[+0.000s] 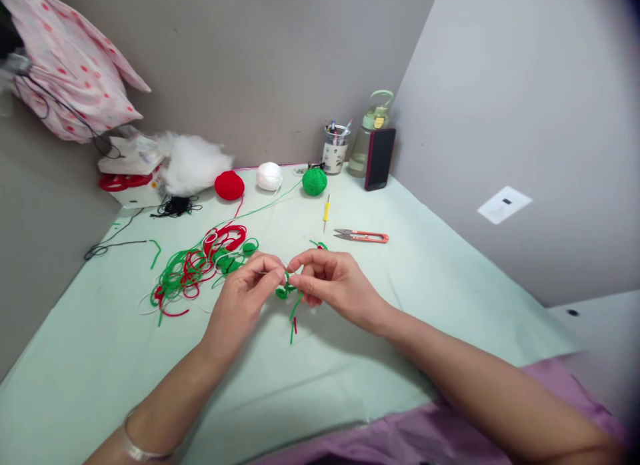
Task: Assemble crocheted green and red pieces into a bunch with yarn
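Observation:
Between my hands is a small piece of green crochet work, with green yarn tails and a short red strand hanging below it. My left hand pinches it from the left, thumb against fingers. From the right, my right hand also pinches at the piece, its fingers curled. What lies right between the fingertips is partly hidden. Just left of my left hand spreads a tangle of green, red and white yarn. A small green and red crocheted bit lies behind my right hand.
Red, white and green yarn balls sit at the back. Thread snips and a yellow-handled hook lie behind my right hand. A pen cup, bottle, phone and white stuffing line the wall.

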Demonstrator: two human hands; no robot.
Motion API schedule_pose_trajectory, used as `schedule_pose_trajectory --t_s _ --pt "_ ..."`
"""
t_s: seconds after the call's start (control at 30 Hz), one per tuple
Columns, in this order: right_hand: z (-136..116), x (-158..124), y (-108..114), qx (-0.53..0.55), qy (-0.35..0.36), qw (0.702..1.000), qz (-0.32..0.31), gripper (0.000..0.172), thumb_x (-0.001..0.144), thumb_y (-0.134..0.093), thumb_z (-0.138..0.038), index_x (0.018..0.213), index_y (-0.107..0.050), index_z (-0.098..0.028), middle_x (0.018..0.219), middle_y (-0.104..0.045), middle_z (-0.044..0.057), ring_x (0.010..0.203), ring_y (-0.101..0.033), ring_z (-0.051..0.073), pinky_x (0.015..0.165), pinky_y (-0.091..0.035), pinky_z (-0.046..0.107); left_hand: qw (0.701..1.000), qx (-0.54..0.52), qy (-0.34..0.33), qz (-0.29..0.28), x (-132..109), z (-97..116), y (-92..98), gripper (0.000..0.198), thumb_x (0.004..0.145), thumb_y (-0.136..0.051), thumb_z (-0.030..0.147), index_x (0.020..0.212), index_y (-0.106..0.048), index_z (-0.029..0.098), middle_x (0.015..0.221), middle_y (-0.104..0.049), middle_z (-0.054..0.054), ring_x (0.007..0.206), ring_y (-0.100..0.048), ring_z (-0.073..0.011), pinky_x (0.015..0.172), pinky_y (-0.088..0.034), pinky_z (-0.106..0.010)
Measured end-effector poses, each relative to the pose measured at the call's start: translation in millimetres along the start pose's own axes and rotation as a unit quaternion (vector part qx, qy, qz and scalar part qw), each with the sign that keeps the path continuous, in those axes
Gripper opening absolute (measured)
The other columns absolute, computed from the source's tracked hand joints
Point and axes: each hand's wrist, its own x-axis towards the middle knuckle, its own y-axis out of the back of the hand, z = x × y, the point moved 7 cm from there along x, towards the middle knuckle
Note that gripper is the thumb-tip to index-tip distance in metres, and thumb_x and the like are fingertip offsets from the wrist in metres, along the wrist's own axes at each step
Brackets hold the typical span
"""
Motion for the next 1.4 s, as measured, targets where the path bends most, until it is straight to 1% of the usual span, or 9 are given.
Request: schedule_pose_trajectory --t_s 0.2,0.3,0.4,0.73,0.87,1.0,1.17,1.3,1.4 --pt "5.2 -0.9 -5.0 -0.016 -0.031 0.999 -0.025 0.015 0.081 -0.069 -0.029 0.087 -0.067 -0.015 0.052 -0.054 -0.007 0.046 -0.050 0.006 0.047 -0.040 0.018 0.998 -0.066 0.012 0.007 -1.8 -3.8 -1.1 0.022 0.089 -0.060 0.031 0.070 -0.058 0.022 0.090 -0.054 0.001 0.093 -0.050 -0.0167 0.084 -0.036 -0.026" --pt "7.8 2.5 0.1 0.028 -0.070 0.997 -0.034 0.022 0.078 -0.072 -0.034 0.085 -0.067 -0.015 0.052 -0.059 -0.006 0.044 -0.052 0.007 0.044 -0.040 0.018 0.995 -0.094 0.037 0.026 -1.4 -7.4 3.3 0.020 0.088 -0.060 0.028 0.068 -0.058 0.022 0.090 -0.055 0.001 0.096 -0.050 -0.0167 0.086 -0.036 -0.025" --pt "9.5 6.3 7.0 0.073 -0.097 0.991 -0.047 0.025 0.076 -0.075 -0.036 0.084 -0.069 -0.014 0.047 -0.057 -0.006 0.039 -0.045 0.004 0.041 -0.034 0.016 0.991 -0.113 0.064 0.034 -0.7 -9.6 5.4 0.020 0.085 -0.061 0.026 0.066 -0.058 0.021 0.092 -0.058 0.000 0.094 -0.051 -0.0165 0.087 -0.037 -0.025" --pt "20.4 3.8 3.6 0.158 -0.188 0.962 -0.119 0.026 0.078 -0.075 -0.032 0.070 -0.064 -0.011 0.039 -0.051 -0.007 0.035 -0.039 0.002 0.042 -0.031 0.015 0.957 -0.258 0.111 -0.067 -3.4 -1.9 -13.9 0.019 0.085 -0.062 0.024 0.068 -0.067 0.017 0.083 -0.065 -0.002 0.067 -0.054 -0.0102 0.065 -0.049 -0.021" --pt "21.8 7.3 9.2 0.159 -0.174 0.968 -0.089 0.025 0.078 -0.076 -0.033 0.080 -0.067 -0.011 0.041 -0.054 -0.007 0.035 -0.041 0.002 0.042 -0.032 0.014 0.949 -0.290 0.115 -0.048 -2.5 -3.9 -9.2 0.021 0.086 -0.063 0.021 0.067 -0.067 0.016 0.085 -0.066 -0.002 0.074 -0.061 -0.0106 0.072 -0.054 -0.021" --pt "15.6 11.7 24.2 0.170 -0.131 0.977 -0.015 0.031 0.076 -0.078 -0.040 0.074 -0.060 -0.015 0.046 -0.059 -0.005 0.037 -0.045 0.004 0.042 -0.035 0.015 0.944 -0.299 0.130 -0.057 -2.2 -7.3 -10.8 0.021 0.087 -0.064 0.022 0.067 -0.067 0.016 0.096 -0.071 -0.004 0.086 -0.068 -0.0150 0.085 -0.057 -0.026" --pt "-3.6 10.0 31.3 0.150 -0.059 0.987 0.016 0.032 0.076 -0.078 -0.042 0.074 -0.062 -0.016 0.070 -0.068 0.000 0.058 -0.060 0.008 0.055 -0.045 0.018 0.943 -0.300 0.125 -0.076 -2.7 -7.0 -14.9 0.020 0.088 -0.064 0.023 0.071 -0.069 0.016 0.103 -0.074 -0.006 0.098 -0.069 -0.0180 0.099 -0.052 -0.031" --pt "-16.8 5.1 33.0 0.092 0.018 0.995 0.045 0.025 0.078 -0.078 -0.038 0.071 -0.067 -0.016 0.067 -0.060 -0.003 0.058 -0.051 0.006 0.058 -0.044 0.019 0.944 -0.296 0.125 -0.071 -2.3 -7.5 -14.6 0.020 0.089 -0.065 0.025 0.072 -0.071 0.016 0.110 -0.073 -0.005 0.103 -0.068 -0.0187 0.103 -0.050 -0.031" --pt "-22.4 1.4 28.5 0.063 0.049 0.996 0.045 0.019 0.082 -0.074 -0.036 0.081 -0.071 -0.017 0.069 -0.062 -0.002 0.058 -0.054 0.007 0.060 -0.046 0.021 0.944 -0.293 0.127 -0.079 -1.9 -7.0 -15.8 0.020 0.090 -0.063 0.025 0.072 -0.069 0.016 0.109 -0.073 -0.005 0.106 -0.067 -0.0196 0.104 -0.048 -0.032"
